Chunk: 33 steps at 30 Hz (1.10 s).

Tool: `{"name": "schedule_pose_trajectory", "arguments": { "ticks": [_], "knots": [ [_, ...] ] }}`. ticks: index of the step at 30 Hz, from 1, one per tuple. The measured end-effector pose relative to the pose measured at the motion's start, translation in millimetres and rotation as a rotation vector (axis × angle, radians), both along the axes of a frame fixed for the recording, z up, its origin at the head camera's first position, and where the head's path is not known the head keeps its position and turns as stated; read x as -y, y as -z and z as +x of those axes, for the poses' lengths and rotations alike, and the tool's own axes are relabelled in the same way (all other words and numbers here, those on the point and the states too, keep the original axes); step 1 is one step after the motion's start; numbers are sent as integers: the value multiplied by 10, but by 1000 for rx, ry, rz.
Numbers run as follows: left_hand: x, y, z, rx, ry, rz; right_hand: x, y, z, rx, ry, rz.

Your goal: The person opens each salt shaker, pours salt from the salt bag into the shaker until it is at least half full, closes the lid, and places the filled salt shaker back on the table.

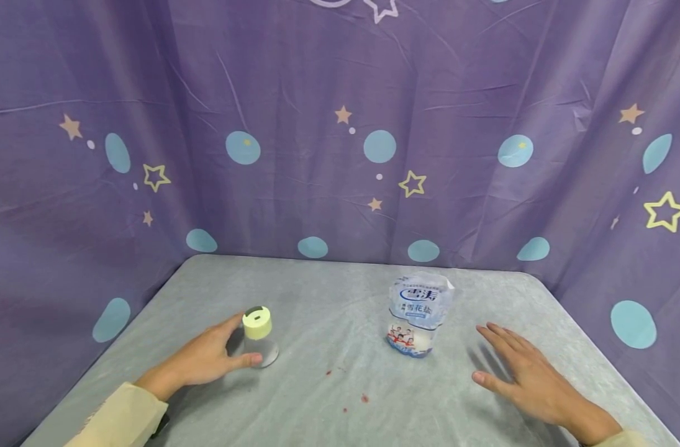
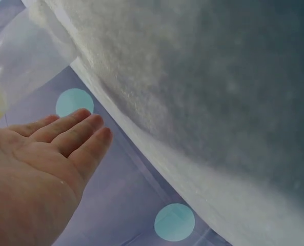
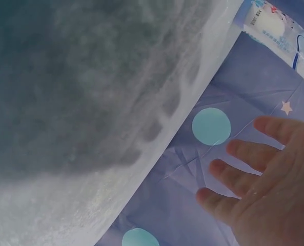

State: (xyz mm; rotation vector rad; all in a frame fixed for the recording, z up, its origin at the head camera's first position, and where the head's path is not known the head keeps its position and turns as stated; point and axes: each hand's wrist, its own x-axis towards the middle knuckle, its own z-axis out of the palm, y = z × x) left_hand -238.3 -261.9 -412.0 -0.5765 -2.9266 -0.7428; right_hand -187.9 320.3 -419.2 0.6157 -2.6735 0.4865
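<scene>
A small clear jar (image 1: 269, 352) with a pale yellow lid (image 1: 258, 323) stands upright on the left part of the table. Around its near left side is my left hand (image 1: 208, 355), thumb in front and fingers behind; whether they touch the jar I cannot tell. In the left wrist view the fingers of the left hand (image 2: 49, 159) look straight, with the blurred jar (image 2: 28, 56) beyond. A blue and white salt bag (image 1: 420, 315) stands right of centre. To its right, apart from it, my right hand (image 1: 532, 379) hovers with fingers spread, holding nothing.
The grey cloth-covered table (image 1: 317, 298) has a few small red marks (image 1: 364, 398) near its front middle. A purple curtain (image 1: 295, 81) with stars and blue dots encloses the back and both sides.
</scene>
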Motion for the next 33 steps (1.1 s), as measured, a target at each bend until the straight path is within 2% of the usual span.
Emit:
{"name": "schedule_pose_trajectory", "arguments": {
  "ticks": [8,17,22,33],
  "knots": [
    [-33,27,-3,-23,12,31,72,17,9,-6,-11,-23],
    [-60,31,-41,70,-9,115,130,28,34,-18,-18,-36],
    [-80,27,-63,96,-8,135,157,22,47,-7,-14,-35],
    [-83,49,-61,49,13,174,217,30,56,20,-12,-36]
  ]
}}
